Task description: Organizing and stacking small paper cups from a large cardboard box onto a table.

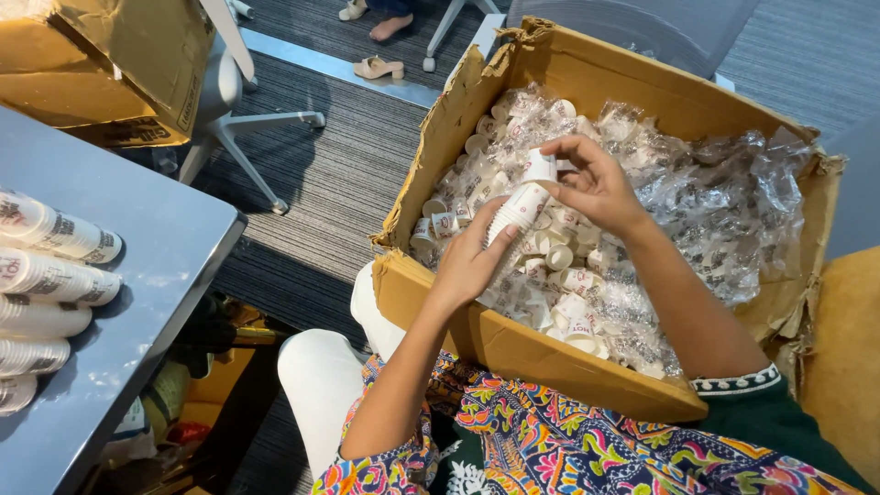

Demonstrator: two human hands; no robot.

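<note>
Head view: cup stack (515, 215) in both hands, long axis tilted up-right.

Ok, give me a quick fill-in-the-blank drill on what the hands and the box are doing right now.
1. The left hand holds a stack of paper ____.
2. The right hand sets one more cup on the stack's ____.
3. The cardboard box rests on the person's ____.
4. Finished stacks lie on the grey ____ to the left.

Missing words: cups; top; lap; table
</note>
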